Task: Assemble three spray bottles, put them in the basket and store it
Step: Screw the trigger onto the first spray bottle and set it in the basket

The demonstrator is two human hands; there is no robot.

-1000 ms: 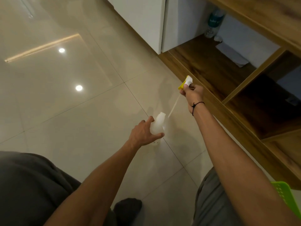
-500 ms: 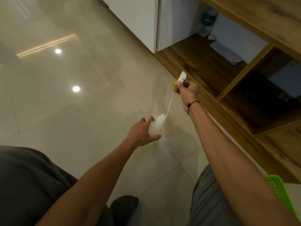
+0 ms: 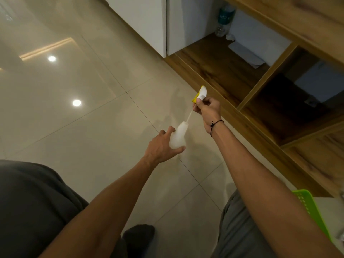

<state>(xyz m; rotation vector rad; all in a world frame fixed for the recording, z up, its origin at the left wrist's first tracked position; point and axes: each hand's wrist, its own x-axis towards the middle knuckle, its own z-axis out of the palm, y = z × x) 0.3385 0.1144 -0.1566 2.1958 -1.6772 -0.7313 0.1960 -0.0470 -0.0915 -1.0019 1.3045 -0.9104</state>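
Note:
My left hand (image 3: pixel 162 148) grips a white translucent spray bottle body (image 3: pixel 178 135), tilted with its neck up and to the right, above the tiled floor. A yellow and white spray head (image 3: pixel 200 94) is pinched in my right hand (image 3: pixel 208 109), just above and to the right of the bottle. The head's thin white dip tube (image 3: pixel 189 117) slants down, and its lower end sits in the bottle's neck. A corner of the green basket (image 3: pixel 309 209) shows at the lower right, behind my right forearm.
A wooden shelf unit (image 3: pixel 219 71) with open compartments runs along the right. A water bottle (image 3: pixel 224 21) and white paper (image 3: pixel 245 54) lie in its far compartment. White cabinet doors (image 3: pixel 149 19) stand beyond. My legs fill the bottom of the view.
My right hand has brought the spray head down toward the bottle, and the dip tube has slid deeper into the neck. The left hand keeps its grip and has tilted the bottle slightly.

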